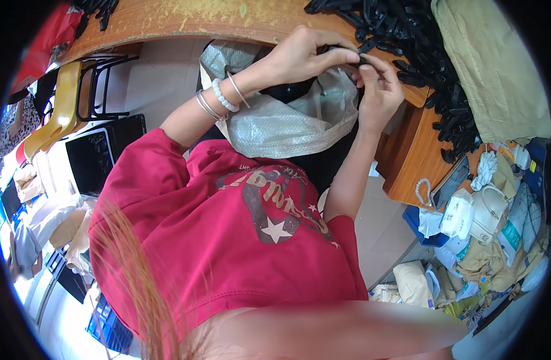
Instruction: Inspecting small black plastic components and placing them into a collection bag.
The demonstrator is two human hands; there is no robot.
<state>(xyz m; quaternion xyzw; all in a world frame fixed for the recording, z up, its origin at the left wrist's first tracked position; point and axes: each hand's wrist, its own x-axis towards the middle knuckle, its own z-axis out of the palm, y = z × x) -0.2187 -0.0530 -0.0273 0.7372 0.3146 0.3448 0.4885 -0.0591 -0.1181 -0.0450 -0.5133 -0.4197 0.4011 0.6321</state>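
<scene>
My left hand and my right hand meet at the edge of the wooden table, both pinching one small black plastic part between the fingertips. Bead and metal bracelets ring my left wrist. Right under the hands gapes a white woven sack with dark pieces inside. A big heap of black plastic parts lies on the table just right of the hands.
An olive cloth sack lies at the table's right end. Bags, a white handbag and a blue crate clutter the floor at the right. A yellow chair and black stool frame stand at the left.
</scene>
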